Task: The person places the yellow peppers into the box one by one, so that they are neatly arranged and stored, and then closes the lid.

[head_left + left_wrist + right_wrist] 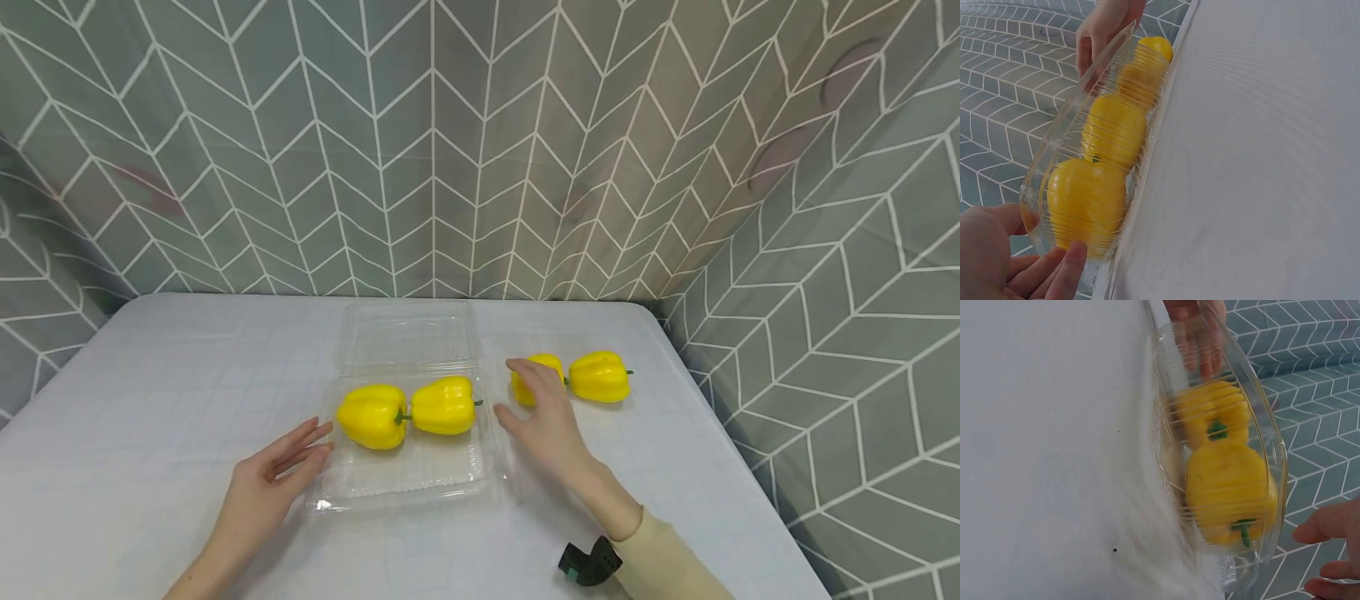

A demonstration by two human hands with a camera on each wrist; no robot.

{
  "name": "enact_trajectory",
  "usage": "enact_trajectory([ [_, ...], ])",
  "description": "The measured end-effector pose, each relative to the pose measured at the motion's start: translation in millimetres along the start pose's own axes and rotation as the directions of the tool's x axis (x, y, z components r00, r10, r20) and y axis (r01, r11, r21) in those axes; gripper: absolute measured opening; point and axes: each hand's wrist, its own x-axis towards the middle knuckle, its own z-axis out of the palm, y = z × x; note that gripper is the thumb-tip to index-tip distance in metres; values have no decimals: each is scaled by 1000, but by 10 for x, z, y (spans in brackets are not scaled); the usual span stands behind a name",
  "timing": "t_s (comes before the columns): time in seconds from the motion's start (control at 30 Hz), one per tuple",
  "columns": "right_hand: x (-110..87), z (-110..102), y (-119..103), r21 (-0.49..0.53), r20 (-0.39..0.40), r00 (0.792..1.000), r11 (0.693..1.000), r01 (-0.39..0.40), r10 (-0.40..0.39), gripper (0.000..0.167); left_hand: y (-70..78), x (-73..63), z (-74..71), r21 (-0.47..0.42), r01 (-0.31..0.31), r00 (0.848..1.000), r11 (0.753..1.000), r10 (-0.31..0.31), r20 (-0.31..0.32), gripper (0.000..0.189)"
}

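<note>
A clear plastic clamshell box [442, 487] lies on the table, its lid [408, 337] folded back. Inside sit two yellow bell peppers, the left pepper [372, 417] and the right pepper [444, 406], side by side with green stems to the right. My left hand [266, 479] holds the box's left rim, thumb over the edge and fingers along the outer wall [1094, 247]. My right hand [547, 425] is beside a third pepper [557, 365], partly covering it, with fingers spread and nothing between them. Right of that pepper lies another pepper [600, 377].
A white cloth covers the table [135, 400]. Behind and to the right hang grey curtains [405, 167] with a white zigzag pattern. A black wrist strap [591, 562] shows by the right sleeve [667, 562].
</note>
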Motion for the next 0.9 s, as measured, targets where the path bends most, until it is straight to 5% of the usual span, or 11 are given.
enact_trajectory([
  [0.9,174,-235,274,-32,-10,994,994,-108,108,72,5,-10,-3,27,-8,1000,1000,9,-7,52],
])
